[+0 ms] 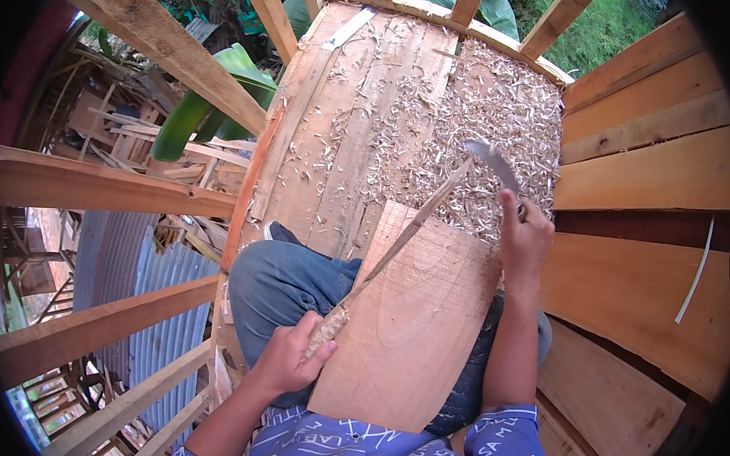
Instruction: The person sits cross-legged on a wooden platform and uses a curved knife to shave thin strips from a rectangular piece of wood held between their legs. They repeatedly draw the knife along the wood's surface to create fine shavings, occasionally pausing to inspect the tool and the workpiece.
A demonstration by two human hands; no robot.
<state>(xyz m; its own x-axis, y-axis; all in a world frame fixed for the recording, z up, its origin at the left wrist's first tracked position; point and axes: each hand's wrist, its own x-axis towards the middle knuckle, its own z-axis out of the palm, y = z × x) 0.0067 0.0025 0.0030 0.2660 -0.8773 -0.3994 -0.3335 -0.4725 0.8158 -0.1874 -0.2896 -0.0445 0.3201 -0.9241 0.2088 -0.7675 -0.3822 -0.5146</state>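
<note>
My left hand [292, 355] is closed around the thick, rough, pale end of a long wooden stick [401, 240]. From there the stick slants up and to the right over a flat wooden board [413, 330] on my lap, its thin end pointing away from me. In my right hand [526, 232] is a curved knife [492, 162], gripped by its handle with the thumb along it. The hooked blade points left, close by the stick's far tip; whether the two touch I cannot tell.
Curled wood shavings [504, 95] cover much of the plank floor [302, 175], thickest at the far right. Wooden rails [111, 186] stand on the left, and a plank wall [634, 283] runs along the right. Corrugated metal sheets [166, 325] lie beyond the rails, near a banana leaf [210, 104].
</note>
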